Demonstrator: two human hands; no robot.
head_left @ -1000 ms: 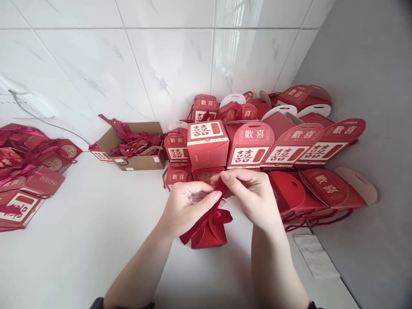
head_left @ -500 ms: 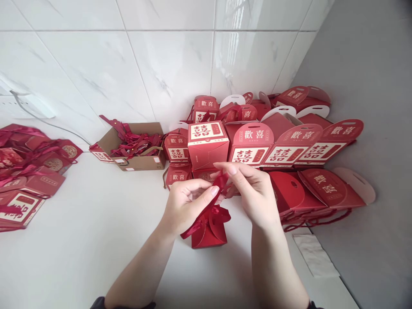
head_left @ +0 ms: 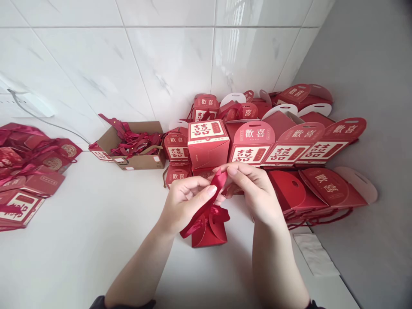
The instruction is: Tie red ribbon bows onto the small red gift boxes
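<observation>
A small red gift box [head_left: 210, 231] stands on the white table [head_left: 80, 240] just below my hands. A red ribbon [head_left: 219, 181] rises from its top. My left hand [head_left: 185, 204] pinches the ribbon between thumb and forefinger. My right hand [head_left: 254, 193] is closed on the same ribbon from the right, fingertips meeting the left hand's above the box. A loose ribbon end hangs down the box's left side.
Finished red boxes with white labels [head_left: 251, 143] are stacked against the tiled wall at the back right. A cardboard carton [head_left: 138, 161] holds several red ribbons. Flat red boxes [head_left: 22, 180] lie piled at the left. A white paper [head_left: 315, 255] lies at the right.
My right hand's fingers have moved up and leftward along the ribbon, closing tighter against my left hand. The box has stayed in place.
</observation>
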